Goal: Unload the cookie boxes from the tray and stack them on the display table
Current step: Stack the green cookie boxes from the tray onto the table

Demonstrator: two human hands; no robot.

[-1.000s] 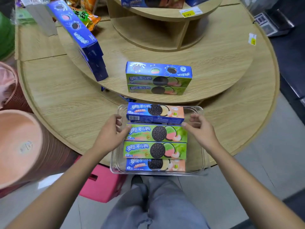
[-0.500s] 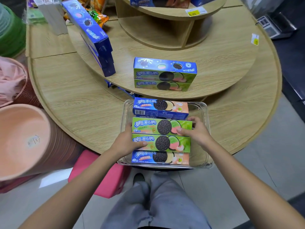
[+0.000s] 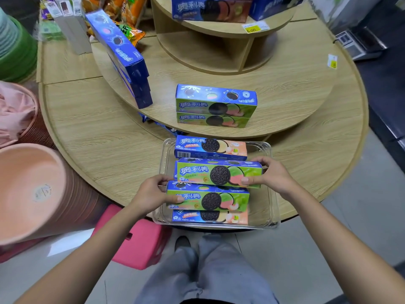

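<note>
Gripping two green boxes at once, one per hand: your left hand point(image 3: 151, 195) pinches the L end of the nearer green box point(image 3: 208, 199), thumb on the front face, other digits behind, so it comes up tilted toward you. Your right hand point(image 3: 271, 175) pinches the R end of the farther green box point(image 3: 219, 175), thumb on the front, rest wrapped over the top edge. Each box is held at one end only, prob. to clear both in a single trip; expect sag at the free ends.

Clear tray point(image 3: 272, 216) sits at the near rim of the display table point(image 3: 98, 139), overhanging a bit twd you. Nearest in it, a peach box point(image 3: 210, 217) lies flat, partly under the nearer green one. Far side of tray, a second peach box point(image 3: 211, 147), label up, untouched. So 4 boxes are at the tray, 2 in hand.

Beyond, on the middle tier point(image 3: 285, 99), a stack of two green boxes point(image 3: 215, 106) stands face-out, edges aligned: likely target for matching flavour. Blue boxes point(image 3: 122, 55) lean on the tier's L side, well apart from the stack
</note>
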